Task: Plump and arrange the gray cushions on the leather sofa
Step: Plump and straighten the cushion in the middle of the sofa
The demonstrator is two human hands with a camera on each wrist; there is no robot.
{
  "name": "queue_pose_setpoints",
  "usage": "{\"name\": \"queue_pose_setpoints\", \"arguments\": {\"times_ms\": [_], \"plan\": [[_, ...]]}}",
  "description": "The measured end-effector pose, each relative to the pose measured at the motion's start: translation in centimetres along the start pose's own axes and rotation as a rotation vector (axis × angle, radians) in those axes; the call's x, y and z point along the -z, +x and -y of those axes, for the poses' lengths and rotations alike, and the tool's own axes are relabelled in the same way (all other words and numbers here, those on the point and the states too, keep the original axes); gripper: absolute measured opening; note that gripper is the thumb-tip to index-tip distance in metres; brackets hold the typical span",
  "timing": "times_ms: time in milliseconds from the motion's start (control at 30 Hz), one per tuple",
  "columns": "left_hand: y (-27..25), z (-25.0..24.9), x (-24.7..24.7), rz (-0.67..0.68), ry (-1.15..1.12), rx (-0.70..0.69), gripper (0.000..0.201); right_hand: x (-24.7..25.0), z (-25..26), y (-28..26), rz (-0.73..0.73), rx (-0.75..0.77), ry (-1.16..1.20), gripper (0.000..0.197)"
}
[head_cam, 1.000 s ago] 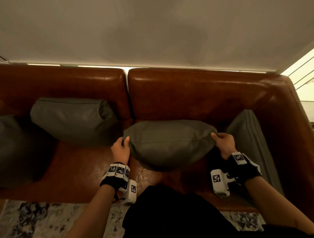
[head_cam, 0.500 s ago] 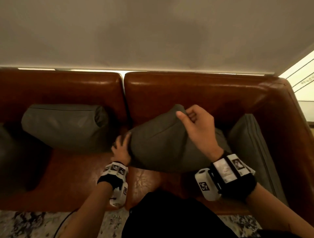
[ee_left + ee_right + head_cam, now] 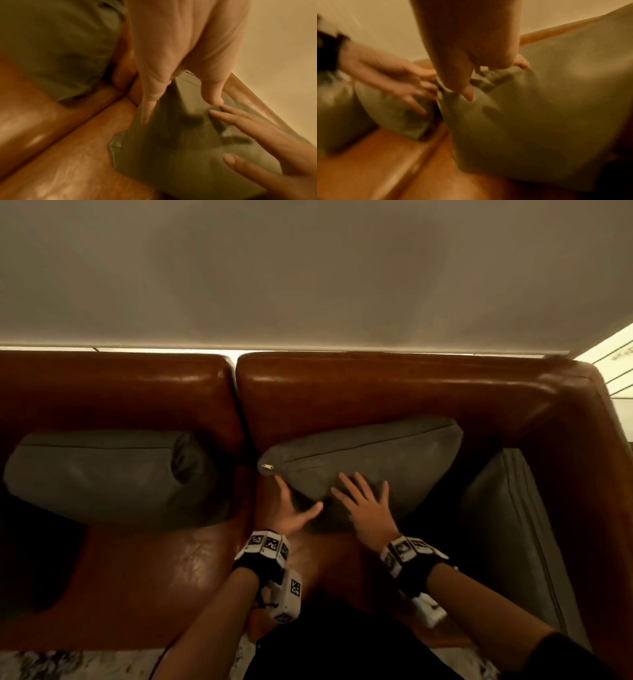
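The light is dim and warm, with a bright strip along the top edge of the sofa back [image 3: 376,378] and a blown-out patch at the far right of the head view, where glare streaks the leather. Deep shadow fills the lower left and the corner at the right, and straight lines bow toward the frame edges. Both wrist views are soft, orange-tinted and smeared, worst at the right wrist.

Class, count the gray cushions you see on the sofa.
3, perhaps more: left cushion against the backrest; middle cushion under both hands; right cushion by the armrest. A dark shape at far left may be another.
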State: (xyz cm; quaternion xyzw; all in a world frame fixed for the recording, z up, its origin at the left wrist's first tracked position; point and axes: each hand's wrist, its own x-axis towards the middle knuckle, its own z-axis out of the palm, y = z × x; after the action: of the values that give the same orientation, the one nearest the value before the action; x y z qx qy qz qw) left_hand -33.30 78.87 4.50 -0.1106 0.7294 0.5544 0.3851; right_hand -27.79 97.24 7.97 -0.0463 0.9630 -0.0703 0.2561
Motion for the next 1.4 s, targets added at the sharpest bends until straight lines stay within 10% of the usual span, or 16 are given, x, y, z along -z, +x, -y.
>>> {"name": "queue_pose_setpoints", "arguments": {"times_ms": [233, 433, 600, 767, 1000, 1133, 1233, 1400], "plan": [[2.1, -4.3, -1.6, -0.19, 0.273, -0.162, 0.132, -0.8, -8.3, 0.6, 0.028, 0.258, -0.499, 0.103], [6.3, -7.7, -0.8, -0.42, 0.789, -0.178, 0.116, 1.1, -11.2, 7.8, 0.046, 0.187, -0.528, 0.116], [9.4, -8.6, -1.6, -0.347, 1.159, -0.125, 0.119, -0.9, -8.3, 5.6, 0.052, 0.154, -0.433, 0.096], [9.9, -9.7, -0.7, -0.396, 1.278, -0.127, 0.125, -2.9, -8.3, 6.0, 0.318, 0.62, -0.585, 0.062], [10.2, -13.0, -1.8, 0.036, 1.592, -0.432, 0.138, -3.4, -6.6, 7.1, 0.558, 0.459, -0.658, 0.055], [11.8, -14.1, -3.3, 0.183, 1.557, -0.312, 0.135, -1.9, -6.3, 4.1, 0.083, 0.451, -0.334, 0.05], [11.5, -14.2, -3.5, 0.17, 1.509, -0.256, 0.126, 1.4, -9.3, 3.7, -0.192, 0.034, -0.034, 0.093], [9.1, -13.0, -4.5, 0.143, 1.467, -0.259, 0.089, 6.3, -13.3, 7.3, 0.137, -0.193, -0.006, 0.145]]}}
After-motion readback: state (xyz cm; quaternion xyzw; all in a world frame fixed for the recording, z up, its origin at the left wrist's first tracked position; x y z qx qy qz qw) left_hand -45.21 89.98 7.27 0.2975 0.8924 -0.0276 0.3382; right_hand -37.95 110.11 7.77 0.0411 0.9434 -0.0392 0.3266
